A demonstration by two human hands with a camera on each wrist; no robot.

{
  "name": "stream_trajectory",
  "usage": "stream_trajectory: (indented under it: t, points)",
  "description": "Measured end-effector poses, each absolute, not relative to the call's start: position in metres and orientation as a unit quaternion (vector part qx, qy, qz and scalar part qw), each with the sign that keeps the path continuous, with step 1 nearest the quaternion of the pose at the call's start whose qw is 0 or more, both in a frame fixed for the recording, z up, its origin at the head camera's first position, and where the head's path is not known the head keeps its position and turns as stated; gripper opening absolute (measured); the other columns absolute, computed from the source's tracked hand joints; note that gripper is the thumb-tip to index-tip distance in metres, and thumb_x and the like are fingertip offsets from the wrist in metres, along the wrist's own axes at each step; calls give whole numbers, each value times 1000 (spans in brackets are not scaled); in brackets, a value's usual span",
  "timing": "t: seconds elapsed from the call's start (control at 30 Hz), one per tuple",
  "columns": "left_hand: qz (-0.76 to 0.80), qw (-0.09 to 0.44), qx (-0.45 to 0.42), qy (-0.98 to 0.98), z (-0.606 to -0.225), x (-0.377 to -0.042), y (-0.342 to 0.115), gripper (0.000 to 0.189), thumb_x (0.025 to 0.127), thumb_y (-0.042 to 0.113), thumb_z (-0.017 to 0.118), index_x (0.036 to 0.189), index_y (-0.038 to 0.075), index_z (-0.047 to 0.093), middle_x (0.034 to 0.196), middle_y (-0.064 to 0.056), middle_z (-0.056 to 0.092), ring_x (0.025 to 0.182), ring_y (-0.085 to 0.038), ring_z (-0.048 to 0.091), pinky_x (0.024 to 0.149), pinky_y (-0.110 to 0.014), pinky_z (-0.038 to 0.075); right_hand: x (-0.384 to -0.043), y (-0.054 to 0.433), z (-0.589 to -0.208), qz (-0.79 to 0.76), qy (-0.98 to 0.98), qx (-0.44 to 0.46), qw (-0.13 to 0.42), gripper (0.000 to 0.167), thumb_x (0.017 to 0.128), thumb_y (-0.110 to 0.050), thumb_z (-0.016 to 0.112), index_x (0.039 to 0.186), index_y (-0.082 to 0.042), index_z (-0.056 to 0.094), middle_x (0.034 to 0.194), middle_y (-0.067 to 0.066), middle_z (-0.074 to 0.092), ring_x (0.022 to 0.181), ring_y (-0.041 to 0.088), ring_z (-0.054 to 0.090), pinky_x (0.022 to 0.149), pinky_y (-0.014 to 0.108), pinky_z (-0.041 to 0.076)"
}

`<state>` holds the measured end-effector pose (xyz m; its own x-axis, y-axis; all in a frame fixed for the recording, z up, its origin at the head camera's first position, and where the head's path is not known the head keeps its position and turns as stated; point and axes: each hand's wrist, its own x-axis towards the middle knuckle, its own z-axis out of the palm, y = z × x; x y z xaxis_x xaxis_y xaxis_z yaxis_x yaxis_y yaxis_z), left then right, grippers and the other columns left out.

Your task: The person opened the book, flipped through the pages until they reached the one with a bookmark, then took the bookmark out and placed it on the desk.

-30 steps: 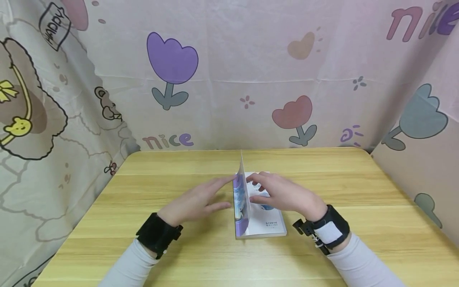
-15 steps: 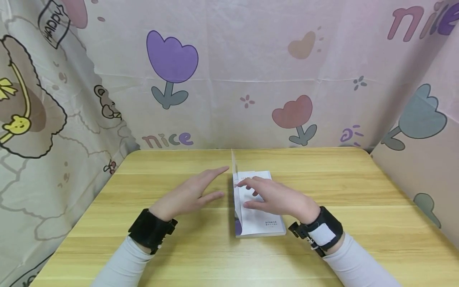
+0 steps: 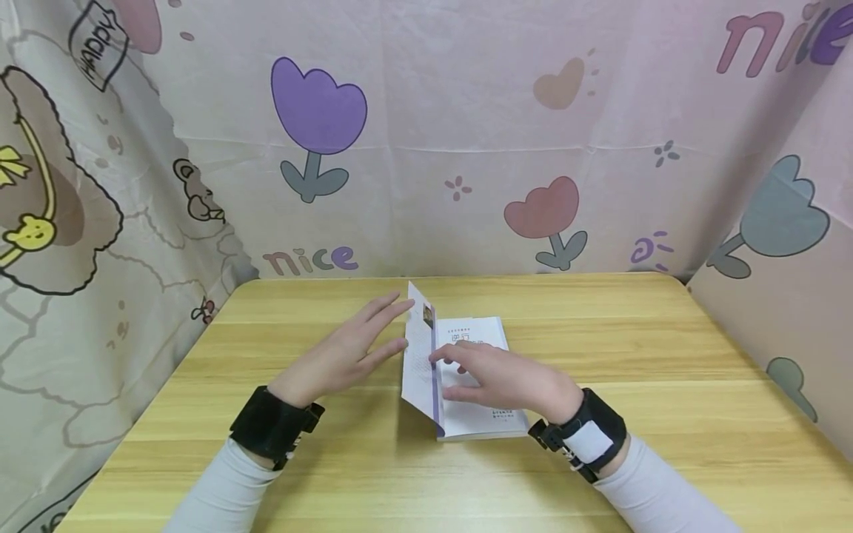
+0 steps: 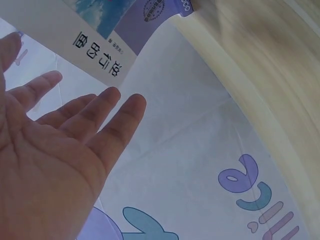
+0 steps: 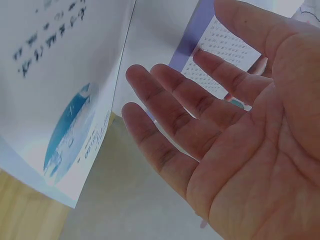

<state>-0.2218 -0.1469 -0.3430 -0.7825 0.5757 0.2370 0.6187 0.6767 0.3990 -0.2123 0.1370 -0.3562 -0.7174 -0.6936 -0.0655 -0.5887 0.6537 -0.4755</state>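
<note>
A rectangular paper book (image 3: 474,422) lies on the wood-grained bench (image 3: 600,329), thin cover (image 3: 418,363) raised at left; left hand (image 3: 336,359) and right hand (image 3: 512,377), both spread, flank the cover. Only the left wrist view shows the blue-purple outer face (image 4: 95,42).

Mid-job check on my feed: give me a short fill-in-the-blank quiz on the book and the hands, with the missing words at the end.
1. The left hand is beside the raised ____ cover of the book.
2. In the head view, the title page is partly hidden by the person's ____.
3. The oval picture printed on that page is mostly ____.
4. The black right-wrist strap carries a ____ patch.

Missing words: front; right hand; blue; white.
</note>
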Motion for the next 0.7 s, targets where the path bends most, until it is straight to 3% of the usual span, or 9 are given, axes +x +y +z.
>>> stream_trajectory:
  t: [0.23,0.4,0.7]
  points:
    - [-236,40,-329,-913,-343,-222,-148,50,113,38,55,161,23,52,177,-13,32,160,-42,37,125,-66,39,-208,132,-359,-202,903,-356,131,55,104,-37,72,153,-17,57,146,5,67,127,21,65,111,44,56]
    - [-233,35,-329,-914,-344,-223,-149,49,112,36,58,158,19,56,172,-17,41,157,-44,42,124,-67,40,-207,132,-358,-199,900,-365,130,52,105,-34,72,151,-15,60,141,5,70,119,19,66,107,42,57]
    - [-215,23,-321,-922,-346,-224,-152,47,110,35,62,152,14,62,166,-20,49,153,-44,47,122,-65,43,-207,132,-357,-201,898,-363,144,52,105,-33,72,153,-16,60,144,4,68,119,19,65,106,39,57]
